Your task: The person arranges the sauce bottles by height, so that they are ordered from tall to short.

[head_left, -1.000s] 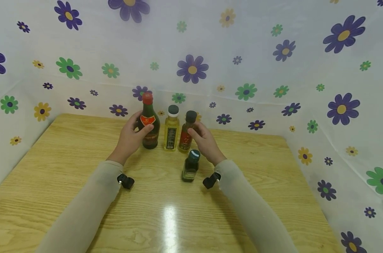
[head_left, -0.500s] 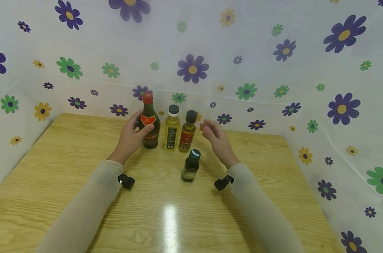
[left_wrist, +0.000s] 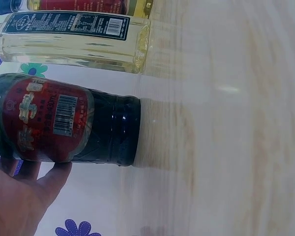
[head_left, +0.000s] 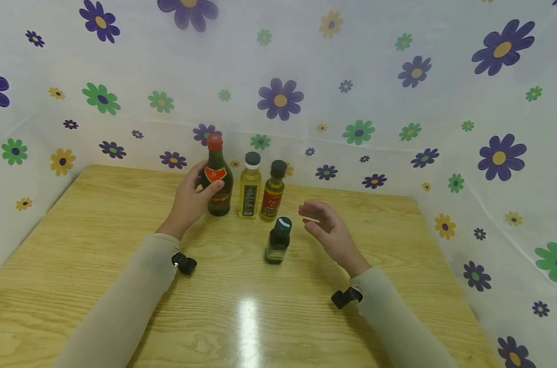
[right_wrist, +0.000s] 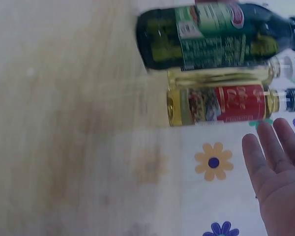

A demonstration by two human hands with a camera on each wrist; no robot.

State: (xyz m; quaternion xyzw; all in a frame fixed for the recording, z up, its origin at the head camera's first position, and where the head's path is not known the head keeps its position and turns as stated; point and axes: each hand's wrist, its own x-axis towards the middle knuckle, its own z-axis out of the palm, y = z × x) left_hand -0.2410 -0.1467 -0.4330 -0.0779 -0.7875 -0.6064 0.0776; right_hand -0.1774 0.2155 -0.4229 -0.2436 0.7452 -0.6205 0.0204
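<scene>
My left hand (head_left: 189,201) grips a dark green bottle with a red cap (head_left: 219,197), its thumb across the front. In the left wrist view that bottle (left_wrist: 49,118) shows a red label with a barcode. To its right stand a clear bottle of yellow oil (head_left: 249,191) and a smaller red-labelled bottle with a black cap (head_left: 272,197). A short dark green bottle (head_left: 276,248) stands upright nearer to me. My right hand (head_left: 331,232) is in the air to the right of the short bottle, fingers loosely bent, holding nothing and apart from every bottle.
All the bottles stand on a wood-grain table (head_left: 223,317). A white cloth with printed flowers (head_left: 278,56) hangs behind the table and down both sides. The back row of bottles stands close to that cloth.
My right hand has let go of the red-labelled bottle and moved right and back toward me. That bottle stays standing in place. My left hand has kept its hold on the red-capped bottle.
</scene>
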